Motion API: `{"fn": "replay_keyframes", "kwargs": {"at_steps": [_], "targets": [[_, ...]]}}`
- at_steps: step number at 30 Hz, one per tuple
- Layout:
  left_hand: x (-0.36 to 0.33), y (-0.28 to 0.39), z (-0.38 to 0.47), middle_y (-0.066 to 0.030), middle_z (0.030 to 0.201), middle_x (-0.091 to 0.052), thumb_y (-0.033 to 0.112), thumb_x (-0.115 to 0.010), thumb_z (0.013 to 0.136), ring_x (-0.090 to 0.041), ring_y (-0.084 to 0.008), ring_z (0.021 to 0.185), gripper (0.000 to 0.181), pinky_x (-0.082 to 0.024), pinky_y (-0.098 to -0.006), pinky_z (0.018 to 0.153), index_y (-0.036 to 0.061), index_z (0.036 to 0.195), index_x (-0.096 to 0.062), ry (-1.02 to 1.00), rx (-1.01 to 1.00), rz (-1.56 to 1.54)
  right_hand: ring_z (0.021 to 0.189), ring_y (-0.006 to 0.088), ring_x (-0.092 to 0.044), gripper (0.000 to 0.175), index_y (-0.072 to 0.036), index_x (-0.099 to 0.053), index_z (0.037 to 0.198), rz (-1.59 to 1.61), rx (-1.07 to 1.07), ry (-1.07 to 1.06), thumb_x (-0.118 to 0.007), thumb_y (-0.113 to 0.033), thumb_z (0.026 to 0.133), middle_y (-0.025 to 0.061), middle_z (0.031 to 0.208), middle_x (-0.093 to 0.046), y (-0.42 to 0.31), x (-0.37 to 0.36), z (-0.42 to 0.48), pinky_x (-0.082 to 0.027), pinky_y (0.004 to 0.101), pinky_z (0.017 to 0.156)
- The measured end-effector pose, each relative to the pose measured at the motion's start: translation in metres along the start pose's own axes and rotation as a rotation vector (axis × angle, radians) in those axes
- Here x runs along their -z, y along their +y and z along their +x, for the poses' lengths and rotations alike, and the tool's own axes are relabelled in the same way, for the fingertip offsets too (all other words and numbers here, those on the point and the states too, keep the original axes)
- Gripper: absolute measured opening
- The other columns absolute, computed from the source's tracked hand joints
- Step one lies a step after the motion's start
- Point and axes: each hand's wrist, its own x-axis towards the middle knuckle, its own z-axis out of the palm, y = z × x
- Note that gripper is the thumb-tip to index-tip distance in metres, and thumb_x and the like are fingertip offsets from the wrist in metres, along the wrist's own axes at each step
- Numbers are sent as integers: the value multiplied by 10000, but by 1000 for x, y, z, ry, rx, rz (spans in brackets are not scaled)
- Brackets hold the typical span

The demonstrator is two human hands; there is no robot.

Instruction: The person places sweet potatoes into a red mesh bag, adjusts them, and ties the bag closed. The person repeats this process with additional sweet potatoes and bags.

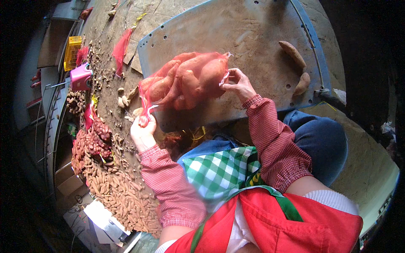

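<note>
A red mesh bag of sweet potatoes (186, 79) lies on its side on a dirty blue-edged metal platform (253, 34). My left hand (144, 131) grips the gathered, tied neck of the bag, where a white string shows. At the bag's other end, my right hand (239, 83) pinches the white-edged corner between thumb and fingers. Two loose sweet potatoes lie to the right on the platform, one longer (292, 53) and one shorter (302, 84).
A large heap of sweet potatoes (120, 193) covers the floor at lower left, beside filled red mesh bags (98, 136). Beyond them stand a pink plastic stool (81, 77) and a yellow crate (73, 52). A red mesh piece (121, 52) lies on the littered floor.
</note>
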Motion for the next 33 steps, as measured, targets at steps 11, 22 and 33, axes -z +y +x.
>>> {"fn": "replay_keyframes", "kwargs": {"at_steps": [11, 22, 33], "targets": [[-3, -5, -7, 18, 510, -307, 158, -305, 1031, -307, -133, 446, 387, -364, -336, 578, 124, 649, -363, -21, -66, -2, 1032, 261, -625, 683, 71, -568, 1218, -48, 63, 428, -648, -521, 888, 179, 1157, -630, -19, -30, 57, -457, 346, 972], [-17, -15, -9, 34, 519, -308, 153, -340, 1026, -310, -121, 436, 348, -368, -327, 602, 126, 682, -386, 23, -104, 31, 1303, 292, -428, 1001, 5, -303, 1477, -196, 209, 423, -818, -288, 670, 219, 1409, -369, -34, -74, 16, -392, 400, 1072], [-13, -16, 4, 11, 574, -282, 57, -368, 988, -304, -131, 519, 312, -406, -354, 683, 102, 682, -331, -21, -91, 154, 1172, 234, -477, 716, -71, -462, 1265, 117, 140, 284, -826, -115, 650, 115, 1205, -492, -5, -61, -19, -412, 366, 1025]]}}
